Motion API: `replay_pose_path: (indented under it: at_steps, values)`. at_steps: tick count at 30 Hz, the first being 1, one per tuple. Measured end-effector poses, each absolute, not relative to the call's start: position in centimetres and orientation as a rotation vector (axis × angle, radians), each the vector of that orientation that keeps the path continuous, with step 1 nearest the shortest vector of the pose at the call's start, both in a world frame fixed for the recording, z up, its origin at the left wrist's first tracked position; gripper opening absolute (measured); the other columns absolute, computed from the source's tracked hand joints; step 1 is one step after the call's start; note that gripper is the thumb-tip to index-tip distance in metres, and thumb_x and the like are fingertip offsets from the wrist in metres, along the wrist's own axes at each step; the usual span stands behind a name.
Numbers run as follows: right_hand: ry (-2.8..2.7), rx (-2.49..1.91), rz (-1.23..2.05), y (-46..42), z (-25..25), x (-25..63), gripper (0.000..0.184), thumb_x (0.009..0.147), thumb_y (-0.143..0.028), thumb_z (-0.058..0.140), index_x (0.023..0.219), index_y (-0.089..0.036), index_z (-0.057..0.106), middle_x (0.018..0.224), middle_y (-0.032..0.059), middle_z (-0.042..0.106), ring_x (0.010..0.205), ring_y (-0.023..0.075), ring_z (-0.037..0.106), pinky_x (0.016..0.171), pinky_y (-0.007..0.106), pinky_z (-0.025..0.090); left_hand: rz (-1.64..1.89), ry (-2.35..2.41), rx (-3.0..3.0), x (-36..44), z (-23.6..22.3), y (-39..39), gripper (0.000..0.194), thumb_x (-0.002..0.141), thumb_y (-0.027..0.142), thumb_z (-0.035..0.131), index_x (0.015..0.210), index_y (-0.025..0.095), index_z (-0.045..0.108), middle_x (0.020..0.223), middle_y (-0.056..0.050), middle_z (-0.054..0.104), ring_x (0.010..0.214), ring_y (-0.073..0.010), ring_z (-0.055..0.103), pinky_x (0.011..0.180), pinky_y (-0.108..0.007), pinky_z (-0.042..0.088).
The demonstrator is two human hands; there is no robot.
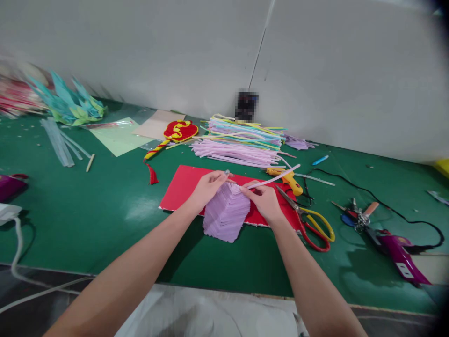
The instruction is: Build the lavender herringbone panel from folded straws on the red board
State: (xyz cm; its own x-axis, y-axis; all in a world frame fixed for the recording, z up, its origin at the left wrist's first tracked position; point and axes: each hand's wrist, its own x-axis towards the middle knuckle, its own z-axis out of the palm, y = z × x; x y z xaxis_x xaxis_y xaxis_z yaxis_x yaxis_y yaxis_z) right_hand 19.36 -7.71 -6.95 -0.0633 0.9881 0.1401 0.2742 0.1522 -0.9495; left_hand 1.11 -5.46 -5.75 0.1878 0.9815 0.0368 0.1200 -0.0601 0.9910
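Note:
A lilac leaf-shaped piece [226,215] made of slanting rows of chenille stems hangs between my hands, over the front edge of a red board [180,185]. My left hand [212,185] pinches its upper left edge. With fingers closed at the top right, my right hand [264,199] grips a lilac chenille stem [280,177], whose free end sticks out up to the right. The fingertips hide where stem and piece meet. Scissors [305,220] with red and yellow handles lie beside my right wrist, partly on the board. An orange glue gun [289,180] rests behind my right hand.
Behind the board lies a pile of lilac, yellow and teal chenille stems [242,145]. A red and yellow fan-shaped ornament [180,132] and glue sticks [59,142] are to the left. Keys [359,219], a purple tool [403,257] and a black cord [379,194] occupy the right.

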Motion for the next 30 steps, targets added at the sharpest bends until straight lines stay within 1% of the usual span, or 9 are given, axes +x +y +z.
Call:
replay_pose_path:
  at_steps: [3, 5, 8, 10, 15, 22, 27, 30]
  values:
    - [-1.508, -1.255, 0.970, -7.61, -7.03, 19.49, 0.020, 0.072, -0.037, 0.065, 0.076, -0.019, 0.070, 0.083, 0.0035, 0.070, 0.082, 0.0196, 0.062, 0.078, 0.031, 0.046, 0.939, 1.170, 1.457, 0.85, -5.97, -5.32, 0.030, 0.076, 0.038, 0.057, 0.092, 0.015, 0.066, 0.094, -0.006, 0.069, 0.091, -0.0210, 0.060, 0.078, -0.029, 0.043]
    - [-1.503, -1.259, 0.966, -7.56, -7.09, 19.59, 0.019, 0.073, -0.037, 0.064, 0.077, -0.019, 0.070, 0.083, 0.0035, 0.070, 0.083, 0.0195, 0.062, 0.079, 0.031, 0.046, 0.892, 1.183, 1.542, 0.66, -6.08, -5.29, 0.030, 0.072, 0.040, 0.062, 0.089, 0.016, 0.067, 0.091, -0.005, 0.069, 0.087, -0.0205, 0.060, 0.074, -0.027, 0.043]
    - [-1.504, -1.262, 0.972, -7.55, -7.10, 19.61, 0.020, 0.073, -0.037, 0.064, 0.077, -0.019, 0.069, 0.084, 0.0034, 0.070, 0.083, 0.0194, 0.062, 0.078, 0.031, 0.046, 0.862, 1.235, 1.621, 0.50, -6.12, -5.34, 0.031, 0.072, 0.044, 0.062, 0.082, 0.016, 0.067, 0.083, -0.004, 0.068, 0.080, -0.0195, 0.060, 0.067, -0.026, 0.042]
    - [-1.513, -1.249, 0.978, -7.59, -7.03, 19.55, 0.020, 0.073, -0.037, 0.064, 0.077, -0.019, 0.069, 0.084, 0.0033, 0.069, 0.083, 0.0192, 0.062, 0.078, 0.030, 0.046, 0.855, 1.248, 1.627, 0.49, -6.09, -5.39, 0.029, 0.073, 0.044, 0.061, 0.079, 0.016, 0.067, 0.079, -0.003, 0.067, 0.077, -0.0183, 0.059, 0.064, -0.025, 0.041]
    - [-1.515, -1.236, 0.976, -7.64, -6.89, 19.41, 0.020, 0.073, -0.038, 0.064, 0.075, -0.019, 0.069, 0.082, 0.0034, 0.069, 0.081, 0.0193, 0.062, 0.076, 0.030, 0.047, 0.864, 1.237, 1.613, 0.55, -6.06, -5.46, 0.028, 0.072, 0.044, 0.061, 0.075, 0.017, 0.066, 0.075, -0.002, 0.065, 0.074, -0.0168, 0.058, 0.063, -0.024, 0.041]
    - [-1.504, -1.246, 0.980, -7.63, -7.08, 19.39, 0.019, 0.071, -0.038, 0.065, 0.076, -0.019, 0.070, 0.081, 0.0025, 0.070, 0.081, 0.0191, 0.063, 0.077, 0.029, 0.047, 0.809, 1.204, 1.531, 0.67, -5.95, -5.57, 0.034, 0.063, 0.047, 0.069, 0.079, 0.016, 0.067, 0.078, -0.003, 0.067, 0.074, -0.0177, 0.059, 0.061, -0.025, 0.042]
    - [-1.427, -1.311, 1.044, -7.69, -6.90, 19.47, 0.030, 0.073, -0.044, 0.062, 0.086, -0.019, 0.071, 0.088, 0.0028, 0.071, 0.091, 0.0217, 0.063, 0.082, 0.032, 0.046, 0.815, 1.276, 1.520, 0.68, -5.89, -5.57, 0.034, 0.063, 0.046, 0.068, 0.079, 0.017, 0.067, 0.077, -0.003, 0.067, 0.072, -0.0174, 0.059, 0.060, -0.025, 0.041]
    - [-1.410, -1.345, 1.047, -7.66, -6.85, 19.58, 0.035, 0.073, -0.047, 0.061, 0.087, -0.017, 0.071, 0.087, 0.0035, 0.072, 0.089, 0.0222, 0.063, 0.080, 0.032, 0.047, 0.800, 1.303, 1.515, 0.61, -5.88, -5.55, 0.034, 0.063, 0.047, 0.068, 0.079, 0.016, 0.067, 0.076, -0.003, 0.067, 0.070, -0.0172, 0.059, 0.058, -0.025, 0.041]
